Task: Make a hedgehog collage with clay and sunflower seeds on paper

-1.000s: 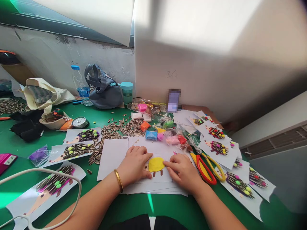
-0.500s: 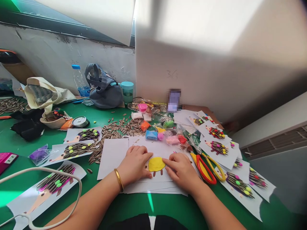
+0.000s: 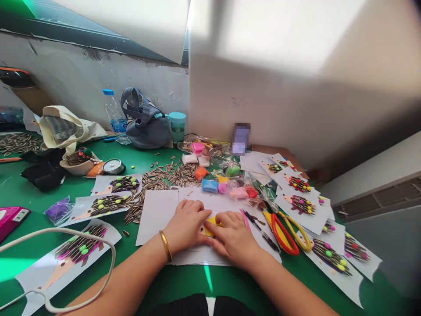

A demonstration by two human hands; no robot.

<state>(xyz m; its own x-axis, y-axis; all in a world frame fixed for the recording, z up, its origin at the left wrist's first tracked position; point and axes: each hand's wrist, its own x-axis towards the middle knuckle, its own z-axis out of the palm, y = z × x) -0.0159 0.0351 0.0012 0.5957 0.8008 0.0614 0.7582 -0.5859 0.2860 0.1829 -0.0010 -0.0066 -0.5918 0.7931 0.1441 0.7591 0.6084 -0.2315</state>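
Observation:
In front of me, a flat yellow clay patch (image 3: 210, 227) lies on white paper (image 3: 158, 217), forming the body of a hedgehog picture. My left hand (image 3: 189, 223) rests on the paper at the patch's left side, fingers spread, beside the hedgehog's dark eye. Over the yellow clay lies my right hand (image 3: 232, 232), its fingers stretched out and pressing on the surface, hiding most of the patch and the brown feet. A black pen (image 3: 263, 230) and a pink strip (image 3: 246, 220) lie just right of this hand.
Scissors with red and yellow handles (image 3: 286, 235) lie to the right. Sunflower seeds (image 3: 164, 175) are heaped beyond the paper, beside clay packets (image 3: 209, 186). Finished hedgehog pictures (image 3: 299, 204) lie at both sides. A white cable (image 3: 113, 259) loops at the left front.
My right hand has moved left from the patch's right edge onto the yellow clay, covering much of it and uncovering the pen. My left hand stays nearly in place.

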